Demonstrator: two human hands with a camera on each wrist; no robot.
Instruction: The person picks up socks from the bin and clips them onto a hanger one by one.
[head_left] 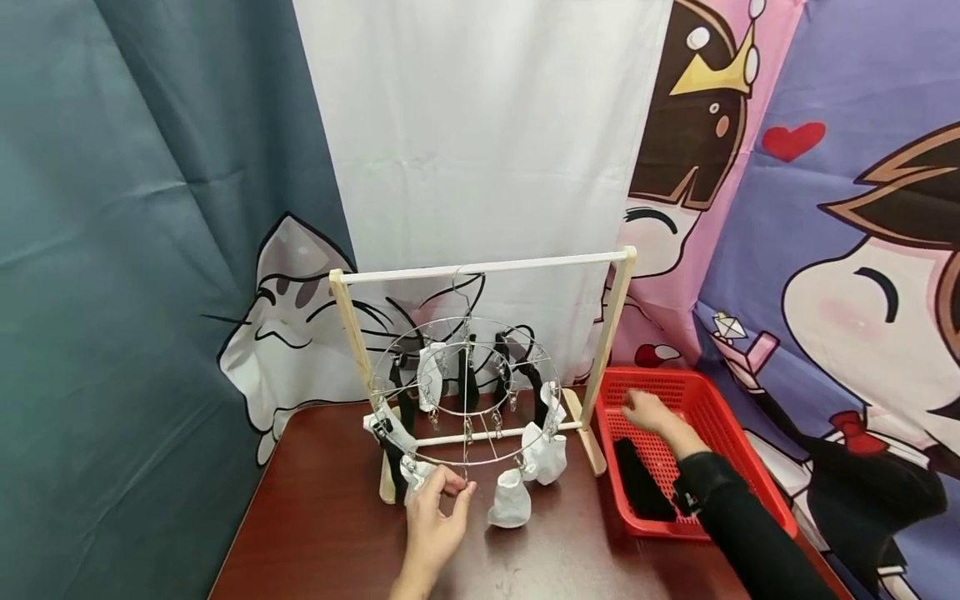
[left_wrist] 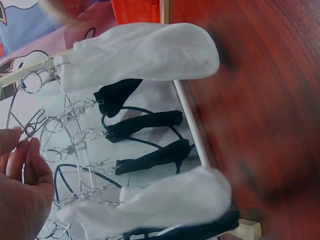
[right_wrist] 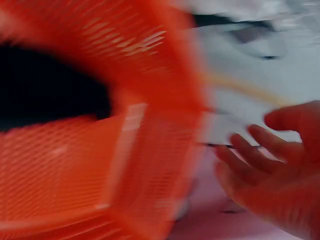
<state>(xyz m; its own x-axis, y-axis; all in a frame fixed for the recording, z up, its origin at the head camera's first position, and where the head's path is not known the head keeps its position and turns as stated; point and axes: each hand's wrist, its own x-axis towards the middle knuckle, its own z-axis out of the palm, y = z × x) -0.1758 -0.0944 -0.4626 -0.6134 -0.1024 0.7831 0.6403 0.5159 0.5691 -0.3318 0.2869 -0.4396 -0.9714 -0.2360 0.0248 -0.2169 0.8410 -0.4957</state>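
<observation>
A round wire sock hanger (head_left: 480,461) hangs from a rack, with white and black socks clipped around its rings. At the hanger's front edge my left hand (head_left: 437,521) pinches a metal clip (left_wrist: 31,129) between thumb and fingers; no sock hangs from that clip. White socks (head_left: 511,500) dangle on both sides of this hand. Over the red basket (head_left: 660,377) on the right is my right hand (head_left: 654,415), its fingers loosely extended and holding nothing in the right wrist view. A black sock (head_left: 643,481) lies inside the basket, below this hand.
The wooden rack (head_left: 611,325) stands on a dark red-brown table (head_left: 315,500), its right foot (head_left: 585,433) close to the basket. Printed curtains (head_left: 495,125) hang behind the table and along both sides.
</observation>
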